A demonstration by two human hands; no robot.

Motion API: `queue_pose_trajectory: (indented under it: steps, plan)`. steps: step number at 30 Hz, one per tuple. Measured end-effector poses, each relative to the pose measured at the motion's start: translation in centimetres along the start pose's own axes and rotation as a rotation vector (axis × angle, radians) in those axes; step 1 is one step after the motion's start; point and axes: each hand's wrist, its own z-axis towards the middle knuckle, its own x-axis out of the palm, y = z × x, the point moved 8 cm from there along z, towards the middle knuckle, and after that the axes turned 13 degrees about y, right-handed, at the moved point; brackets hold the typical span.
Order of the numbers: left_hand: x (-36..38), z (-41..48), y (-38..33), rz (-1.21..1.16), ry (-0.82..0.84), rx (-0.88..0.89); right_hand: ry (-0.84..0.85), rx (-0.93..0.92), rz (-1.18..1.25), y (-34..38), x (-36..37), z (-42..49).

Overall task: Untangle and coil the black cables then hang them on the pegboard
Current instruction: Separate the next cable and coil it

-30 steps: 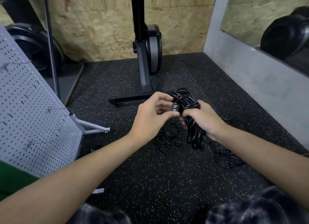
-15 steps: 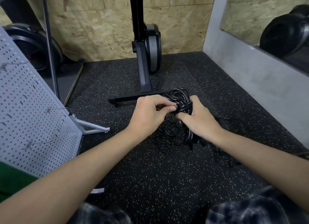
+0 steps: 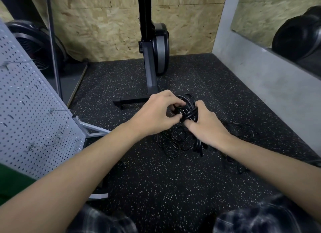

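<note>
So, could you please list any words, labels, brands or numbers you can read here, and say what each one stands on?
No text can be read in this view.
On the black cables, held by the left hand and the right hand, any print is too small or hidden.
On the pegboard, no label shows.
On the black machine at the wall, no brand shows.

Head view: wide-angle, worn on the person's head.
Facing: forward and down onto the floor (image 3: 156,180).
Nearness: close; left hand (image 3: 154,116) and right hand (image 3: 206,126) meet just above frame centre.
</note>
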Motion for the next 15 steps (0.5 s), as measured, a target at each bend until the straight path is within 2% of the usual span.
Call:
queue_pose_trajectory:
  steps: [3, 15]
  plan:
    - [-0.3, 0.1, -0.1, -0.015, 0.021, 0.042, 0.028, 0.005, -0.027, -0.1, 0.2, 0.0]
    - [0.7, 0.3, 0.9, -0.090, 0.247, -0.074, 0.140, 0.033, -0.189, 0.7, 1.5, -0.1]
